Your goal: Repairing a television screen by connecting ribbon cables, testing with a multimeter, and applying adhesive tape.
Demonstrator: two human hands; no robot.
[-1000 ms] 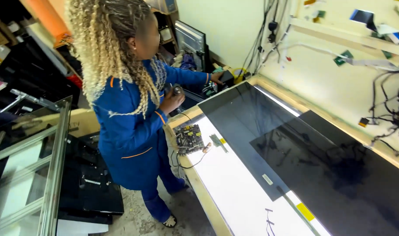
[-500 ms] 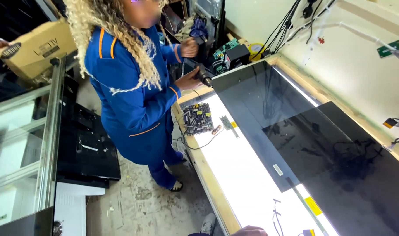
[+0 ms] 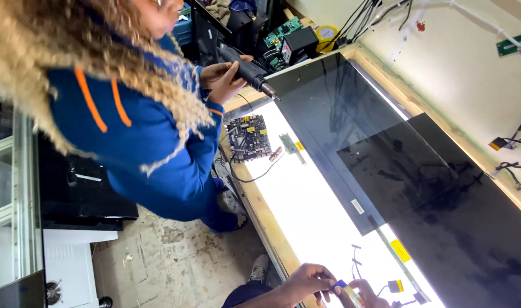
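We pinched the small, light strip [image 3: 351,295], surely fragile, by its edges with left hand [image 3: 310,281] and right hand [image 3: 367,292], both closed on it

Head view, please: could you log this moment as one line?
hands: left hand, right hand pinch small blue-yellow part | place: lit table edge | co-worker: black power tool near circuit board
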